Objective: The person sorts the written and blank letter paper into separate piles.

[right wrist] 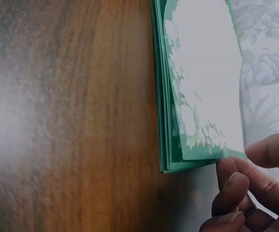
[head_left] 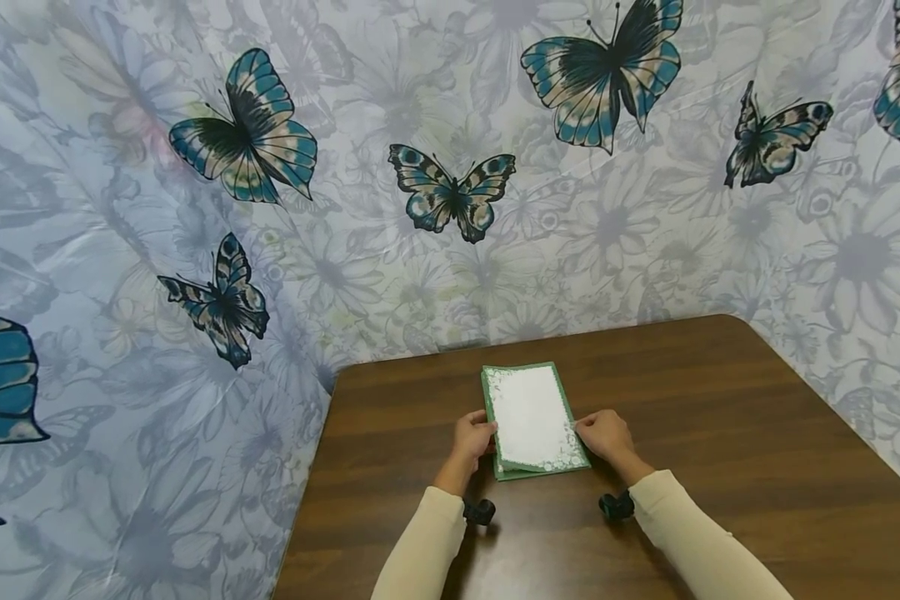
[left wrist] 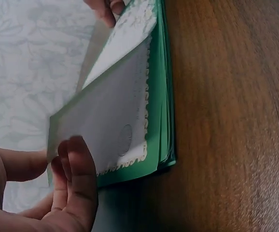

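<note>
A stack of green-edged paper sheets (right wrist: 162, 121) lies on the table, its layered edges showing in both wrist views. Its top sheet (head_left: 534, 417) is white inside a green border with a floral print. On one side my left hand (head_left: 474, 437) pinches the edge of a sheet (left wrist: 101, 116) between thumb and fingers; in the left wrist view that sheet slants up off the stack, its face in shadow with a faint oval mark. Across from it, my right hand (head_left: 607, 435) pinches the opposite edge of the top sheet, thumb above and fingers bent below.
The brown wooden table (head_left: 720, 433) spreads out around the stack, with rounded far corners. Behind it hangs a pale floral wall covering (head_left: 390, 275) with teal butterflies. Dark wrist-worn devices (head_left: 480, 512) sit below both hands, by cream sleeves (head_left: 423, 533).
</note>
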Action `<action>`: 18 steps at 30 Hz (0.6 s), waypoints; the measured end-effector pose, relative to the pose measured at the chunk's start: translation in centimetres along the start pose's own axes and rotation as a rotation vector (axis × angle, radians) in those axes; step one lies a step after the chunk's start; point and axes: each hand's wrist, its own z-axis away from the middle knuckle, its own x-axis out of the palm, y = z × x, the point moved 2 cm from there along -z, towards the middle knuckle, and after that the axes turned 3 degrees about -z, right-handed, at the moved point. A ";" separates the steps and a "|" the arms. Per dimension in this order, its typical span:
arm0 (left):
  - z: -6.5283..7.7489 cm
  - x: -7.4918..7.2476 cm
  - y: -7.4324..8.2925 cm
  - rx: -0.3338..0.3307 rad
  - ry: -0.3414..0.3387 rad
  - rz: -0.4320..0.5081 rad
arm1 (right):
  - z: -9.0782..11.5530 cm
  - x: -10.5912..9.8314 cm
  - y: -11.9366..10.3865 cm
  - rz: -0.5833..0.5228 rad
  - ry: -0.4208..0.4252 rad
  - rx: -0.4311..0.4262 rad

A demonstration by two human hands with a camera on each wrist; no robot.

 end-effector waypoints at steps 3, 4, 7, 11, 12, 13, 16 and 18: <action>0.1 0.1 -0.2 0.001 0.006 -0.004 | 0.0 -0.1 0.0 0.002 0.008 -0.006; 0.1 0.1 -0.3 0.008 0.008 -0.011 | 0.0 -0.2 0.0 -0.006 0.005 -0.004; 0.3 0.1 -0.3 0.035 0.023 -0.023 | 0.1 -0.4 0.0 -0.041 -0.002 -0.012; 0.5 0.0 -0.1 0.056 0.038 -0.029 | 0.3 -0.9 -0.1 -0.187 -0.047 0.034; 0.5 -0.1 -0.1 0.062 0.041 -0.034 | 0.4 -1.0 -0.2 -0.224 -0.058 0.045; 0.5 -0.2 0.0 0.065 0.043 -0.034 | 0.4 -1.1 -0.2 -0.260 -0.070 0.054; 0.6 -0.4 0.2 0.072 0.048 -0.039 | 0.5 -1.2 -0.4 -0.375 -0.100 0.082; 0.8 -0.6 0.3 0.080 0.046 -0.040 | 0.4 -1.2 -0.6 -0.446 -0.110 0.081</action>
